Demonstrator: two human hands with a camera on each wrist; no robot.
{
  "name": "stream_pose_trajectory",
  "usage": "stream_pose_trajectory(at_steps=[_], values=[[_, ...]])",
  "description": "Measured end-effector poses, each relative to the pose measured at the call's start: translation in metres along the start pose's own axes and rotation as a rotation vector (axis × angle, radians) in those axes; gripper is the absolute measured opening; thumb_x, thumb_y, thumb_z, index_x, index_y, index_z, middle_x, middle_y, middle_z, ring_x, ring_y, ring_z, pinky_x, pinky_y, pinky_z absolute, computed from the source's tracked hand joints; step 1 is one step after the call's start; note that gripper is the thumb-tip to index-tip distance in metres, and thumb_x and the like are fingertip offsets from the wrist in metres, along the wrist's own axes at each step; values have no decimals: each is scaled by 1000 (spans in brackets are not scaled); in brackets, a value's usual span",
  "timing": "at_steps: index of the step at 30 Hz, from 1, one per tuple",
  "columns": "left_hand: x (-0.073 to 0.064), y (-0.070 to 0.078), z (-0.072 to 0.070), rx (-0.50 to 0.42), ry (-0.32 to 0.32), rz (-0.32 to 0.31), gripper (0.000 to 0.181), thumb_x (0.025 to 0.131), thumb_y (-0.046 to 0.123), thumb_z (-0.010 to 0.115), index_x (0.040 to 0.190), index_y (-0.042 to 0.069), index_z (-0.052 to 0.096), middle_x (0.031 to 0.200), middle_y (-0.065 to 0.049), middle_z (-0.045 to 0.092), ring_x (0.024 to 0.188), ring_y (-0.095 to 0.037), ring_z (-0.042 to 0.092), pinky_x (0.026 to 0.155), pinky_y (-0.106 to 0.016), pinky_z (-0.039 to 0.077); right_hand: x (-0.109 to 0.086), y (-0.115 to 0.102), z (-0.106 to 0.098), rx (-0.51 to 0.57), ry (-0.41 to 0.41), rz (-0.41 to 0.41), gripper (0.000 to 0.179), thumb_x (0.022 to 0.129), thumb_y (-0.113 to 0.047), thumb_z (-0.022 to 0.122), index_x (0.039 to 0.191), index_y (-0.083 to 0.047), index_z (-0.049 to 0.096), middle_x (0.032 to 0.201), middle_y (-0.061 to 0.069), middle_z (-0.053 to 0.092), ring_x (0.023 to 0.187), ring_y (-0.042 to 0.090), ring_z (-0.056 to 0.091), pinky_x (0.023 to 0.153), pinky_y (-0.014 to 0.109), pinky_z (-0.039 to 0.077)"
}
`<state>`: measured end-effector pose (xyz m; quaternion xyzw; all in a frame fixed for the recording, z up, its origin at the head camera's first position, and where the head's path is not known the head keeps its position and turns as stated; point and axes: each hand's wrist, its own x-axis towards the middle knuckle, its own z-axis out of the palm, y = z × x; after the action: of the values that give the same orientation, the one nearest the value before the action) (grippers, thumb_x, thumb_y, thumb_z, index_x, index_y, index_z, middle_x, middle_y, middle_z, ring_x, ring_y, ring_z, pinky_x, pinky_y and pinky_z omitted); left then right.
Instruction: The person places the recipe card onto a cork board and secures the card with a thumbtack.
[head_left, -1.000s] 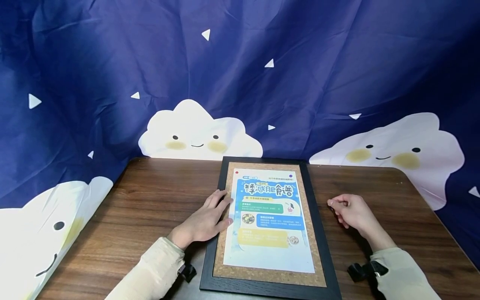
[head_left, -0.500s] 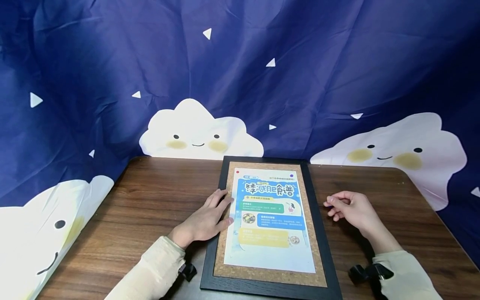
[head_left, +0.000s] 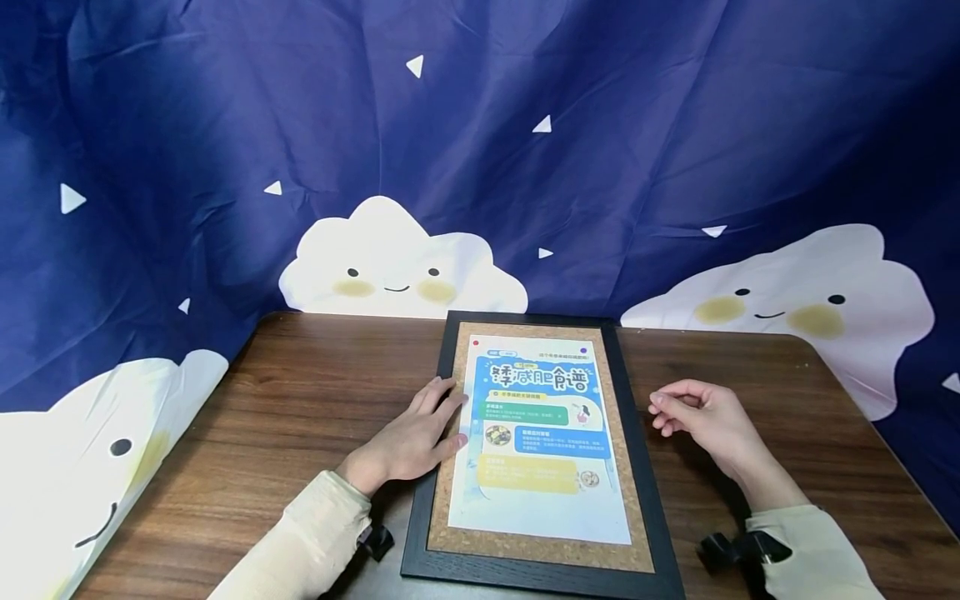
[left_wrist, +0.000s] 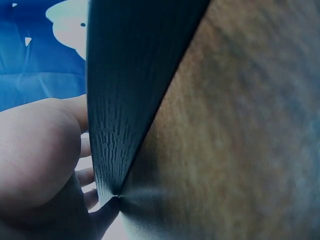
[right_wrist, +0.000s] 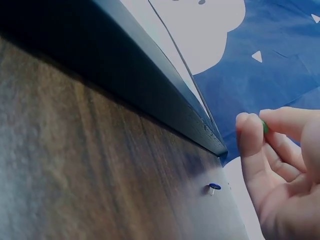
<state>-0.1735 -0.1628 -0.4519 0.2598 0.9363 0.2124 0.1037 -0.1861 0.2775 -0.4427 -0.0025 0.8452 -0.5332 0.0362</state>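
A black-framed corkboard (head_left: 540,548) lies on the table with a printed poster (head_left: 540,512) over its cork. A red thumbtack (head_left: 476,342) sits at the poster's top left corner, a purple thumbtack (head_left: 583,350) at its top right. My left hand (head_left: 408,437) rests spread across the left side of the frame, fingertips at the poster's edge. To the right of the board, my right hand (head_left: 701,417) pinches a small green thumbtack (right_wrist: 265,127) between thumb and index finger; its pin is hidden. A blue thumbtack (right_wrist: 214,186) lies on the tabletop close by.
The dark wooden table (head_left: 315,375) extends to both sides of the board. Behind it hangs a blue cloth (head_left: 465,125) printed with white clouds. Black straps with small devices (head_left: 738,546) are worn at both wrists.
My right hand has lifted a little and shifted slightly left toward the frame, its pinch kept. The left hand and the board stay where they were.
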Motion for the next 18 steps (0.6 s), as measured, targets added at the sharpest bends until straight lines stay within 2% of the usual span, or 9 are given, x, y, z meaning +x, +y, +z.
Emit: stream_pose_trajectory(at_steps=[11,18], values=[[0,-2,2,-11,-2,12,62,115,35,53,166,4,36,177,-21,19,168,-44,12,131,-58,31,-1,0,5,-13,-17,58,40,108,-21,69,131,12,69,99,9,78,77,13,70,70,27,63],[0,-2,1,-17,-2,11,63,115,35,53,167,5,35,177,-21,19,168,-43,12,131,-58,31,-1,1,6,35,-16,49,44,108,-28,70,127,12,70,88,4,75,68,15,66,60,29,59]])
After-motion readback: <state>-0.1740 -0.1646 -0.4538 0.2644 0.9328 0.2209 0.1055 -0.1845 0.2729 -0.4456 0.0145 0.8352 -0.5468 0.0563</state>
